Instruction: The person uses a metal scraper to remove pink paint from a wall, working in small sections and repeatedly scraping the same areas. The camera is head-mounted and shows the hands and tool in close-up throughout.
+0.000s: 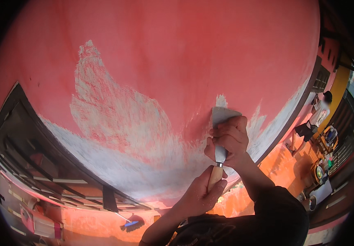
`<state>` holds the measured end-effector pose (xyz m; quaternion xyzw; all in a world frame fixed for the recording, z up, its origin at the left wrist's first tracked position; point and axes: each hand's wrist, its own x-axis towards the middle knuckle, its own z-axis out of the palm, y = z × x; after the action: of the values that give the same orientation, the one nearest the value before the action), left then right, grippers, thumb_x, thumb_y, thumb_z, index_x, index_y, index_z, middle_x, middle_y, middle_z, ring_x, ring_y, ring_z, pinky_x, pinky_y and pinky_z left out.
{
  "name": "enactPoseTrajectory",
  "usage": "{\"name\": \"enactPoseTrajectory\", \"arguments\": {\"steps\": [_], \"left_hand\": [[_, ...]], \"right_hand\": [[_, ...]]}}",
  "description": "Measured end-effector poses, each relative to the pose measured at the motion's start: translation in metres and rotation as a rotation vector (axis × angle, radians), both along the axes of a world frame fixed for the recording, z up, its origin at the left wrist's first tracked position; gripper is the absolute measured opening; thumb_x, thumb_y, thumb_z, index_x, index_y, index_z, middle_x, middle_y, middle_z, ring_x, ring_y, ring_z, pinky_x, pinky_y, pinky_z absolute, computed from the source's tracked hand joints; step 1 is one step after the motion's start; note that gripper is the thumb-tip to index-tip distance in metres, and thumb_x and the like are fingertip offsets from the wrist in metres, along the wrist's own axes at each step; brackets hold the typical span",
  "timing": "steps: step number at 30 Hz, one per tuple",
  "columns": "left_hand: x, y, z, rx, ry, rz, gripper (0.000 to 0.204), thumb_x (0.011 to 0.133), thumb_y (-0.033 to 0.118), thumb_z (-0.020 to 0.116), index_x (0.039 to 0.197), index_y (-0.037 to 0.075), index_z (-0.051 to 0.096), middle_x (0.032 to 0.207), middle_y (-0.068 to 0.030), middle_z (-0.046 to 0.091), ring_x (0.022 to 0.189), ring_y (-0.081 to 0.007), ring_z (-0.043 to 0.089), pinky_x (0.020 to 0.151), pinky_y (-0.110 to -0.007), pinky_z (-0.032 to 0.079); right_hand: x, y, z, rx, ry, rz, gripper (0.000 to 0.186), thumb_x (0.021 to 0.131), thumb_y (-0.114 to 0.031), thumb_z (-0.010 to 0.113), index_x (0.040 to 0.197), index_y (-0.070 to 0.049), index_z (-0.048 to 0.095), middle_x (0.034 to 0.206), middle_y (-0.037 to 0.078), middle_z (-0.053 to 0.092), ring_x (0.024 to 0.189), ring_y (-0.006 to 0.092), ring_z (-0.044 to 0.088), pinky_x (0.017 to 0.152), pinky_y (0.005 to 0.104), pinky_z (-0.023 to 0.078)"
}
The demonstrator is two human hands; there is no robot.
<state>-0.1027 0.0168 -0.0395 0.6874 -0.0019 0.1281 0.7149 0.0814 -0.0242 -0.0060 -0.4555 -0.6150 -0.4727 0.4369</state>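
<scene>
A wide-bladed paint scraper (220, 154) stands upright against the red wall (156, 45). Its wooden handle is wrapped by the fingers of my left hand (199, 194). Higher up, my right hand (231, 137) grips the metal blade, covering its middle. The blade's upper edge shows above my right fingers, at a small pale patch (221, 100) on the wall. To the left spreads a large bare patch (111, 106) with ragged edges and scrape marks. Along the wall's lower part runs a whitish band (144, 178).
Dark window frames (25, 139) border the wall at left. Below them, a blue broom (132, 224) lies on the orange floor (87, 223). At far right, another person (318, 115) is near a chair (328, 137) and assorted household items.
</scene>
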Motion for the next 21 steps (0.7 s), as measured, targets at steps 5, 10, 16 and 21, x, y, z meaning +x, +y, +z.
{"name": "enactPoseTrajectory", "arguments": {"steps": [5,10,16,21], "left_hand": [[0.002,-0.004,-0.014,0.022,-0.079,-0.036,0.014,0.103,0.013,0.053,0.114,0.005,0.05,0.075,0.002,0.046,0.064,-0.0048,0.042,0.058,-0.024,0.037],[0.002,-0.007,-0.015,0.058,-0.025,-0.004,0.014,0.103,0.014,0.053,0.113,0.004,0.05,0.076,-0.0015,0.048,0.063,-0.0077,0.044,0.058,-0.027,0.039],[0.013,0.004,-0.012,0.067,-0.103,0.058,0.013,0.103,0.013,0.053,0.112,0.005,0.051,0.075,0.0016,0.046,0.063,-0.0054,0.041,0.057,-0.024,0.037],[-0.002,0.0,-0.013,-0.05,-0.024,-0.025,0.013,0.103,0.014,0.053,0.108,0.002,0.052,0.078,-0.0028,0.049,0.065,-0.0092,0.045,0.059,-0.028,0.039]], "right_hand": [[0.002,-0.003,-0.007,-0.013,-0.037,0.017,0.021,0.056,-0.005,0.077,0.067,-0.013,0.061,0.08,-0.002,0.064,0.076,0.0225,0.051,0.074,0.036,0.038],[0.0,-0.004,-0.017,-0.013,0.044,0.004,0.022,0.055,-0.007,0.077,0.067,-0.013,0.06,0.079,-0.002,0.065,0.077,0.0216,0.051,0.072,0.0351,0.038],[0.014,0.007,0.002,0.049,-0.081,0.014,0.02,0.055,-0.007,0.077,0.067,-0.012,0.061,0.08,-0.003,0.067,0.076,0.021,0.052,0.074,0.0346,0.037],[-0.002,0.004,-0.014,-0.009,0.027,0.016,0.021,0.053,-0.007,0.077,0.066,-0.013,0.061,0.08,-0.003,0.068,0.075,0.0198,0.052,0.076,0.0346,0.036]]}}
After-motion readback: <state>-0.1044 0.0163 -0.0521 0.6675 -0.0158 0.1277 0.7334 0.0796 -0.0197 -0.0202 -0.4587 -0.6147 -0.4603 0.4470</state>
